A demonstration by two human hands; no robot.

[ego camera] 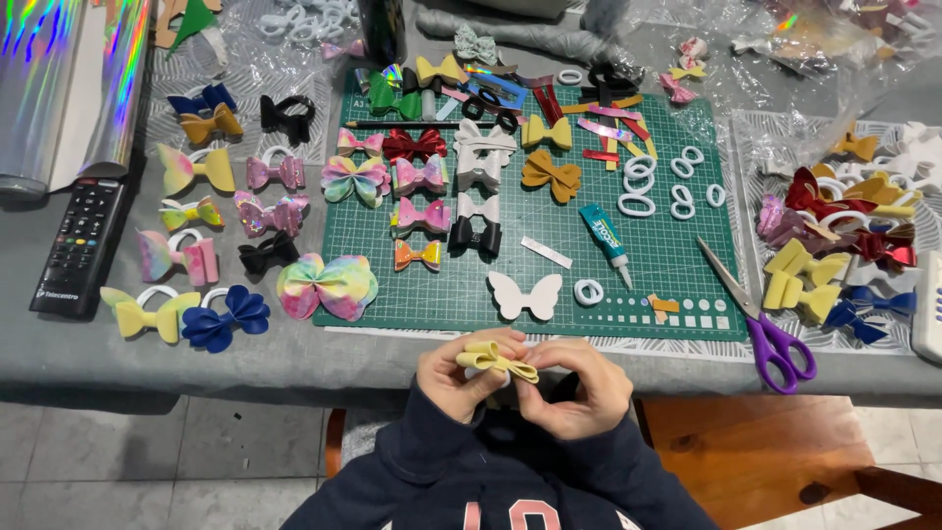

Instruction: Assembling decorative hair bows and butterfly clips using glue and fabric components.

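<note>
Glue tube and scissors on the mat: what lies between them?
In the head view, nothing: bare green mat separates the glue tube from the scissors. The small orange scraps lie below that stretch.

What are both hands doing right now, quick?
Left hand: closed, pinching the folded pale yellow foam bow.
Right hand: closed, fingers pinching the same bow's right end.

Just beyond your fingers lies a white butterfly cutout (525, 294); purple scissors (763, 329) to their right, remote (80, 242) far left.
</note>
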